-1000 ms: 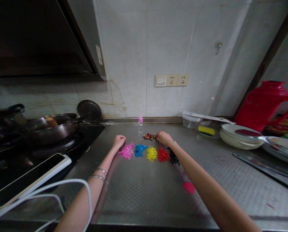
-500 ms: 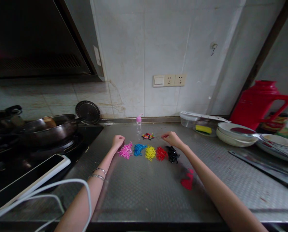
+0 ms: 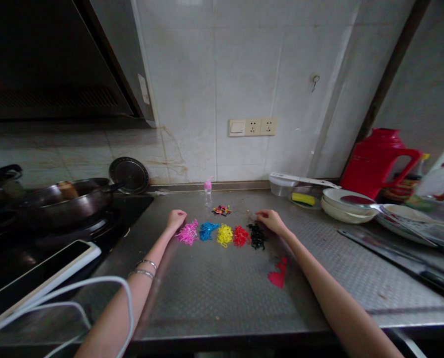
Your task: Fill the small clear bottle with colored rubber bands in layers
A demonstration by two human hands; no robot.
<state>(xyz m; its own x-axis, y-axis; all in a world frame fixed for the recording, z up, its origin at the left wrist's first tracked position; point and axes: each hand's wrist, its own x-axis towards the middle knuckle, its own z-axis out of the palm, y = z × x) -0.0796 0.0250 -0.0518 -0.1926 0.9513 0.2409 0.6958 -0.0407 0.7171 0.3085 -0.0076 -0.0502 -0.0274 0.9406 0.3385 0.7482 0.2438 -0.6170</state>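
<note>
My left hand (image 3: 176, 220) is a closed fist resting on the counter, just left of a pink pile of small rubber bands (image 3: 188, 232); nothing shows in it. To the right, in a row, lie blue rubber bands (image 3: 208, 230), yellow rubber bands (image 3: 224, 235), red rubber bands (image 3: 241, 236) and black rubber bands (image 3: 257, 236). My right hand (image 3: 272, 221) is beside the black pile, fingers pinched together; anything between the fingertips is too small to make out. Behind the row sits a small pile of mixed-colour rubber bands (image 3: 221, 210).
A small clear bottle with a pink top (image 3: 207, 191) stands behind the mixed pile. A red heart-shaped piece (image 3: 277, 273) lies near my right forearm. Bowls (image 3: 350, 211) and a red thermos jug (image 3: 378, 161) are at right; a pan (image 3: 76, 204) and phone (image 3: 39, 283) with white cable at left.
The view has turned slightly right. My right hand has come from near the mixed pile to the black pile, and the thin dark thing at its fingertips no longer shows. My left hand stays put.
</note>
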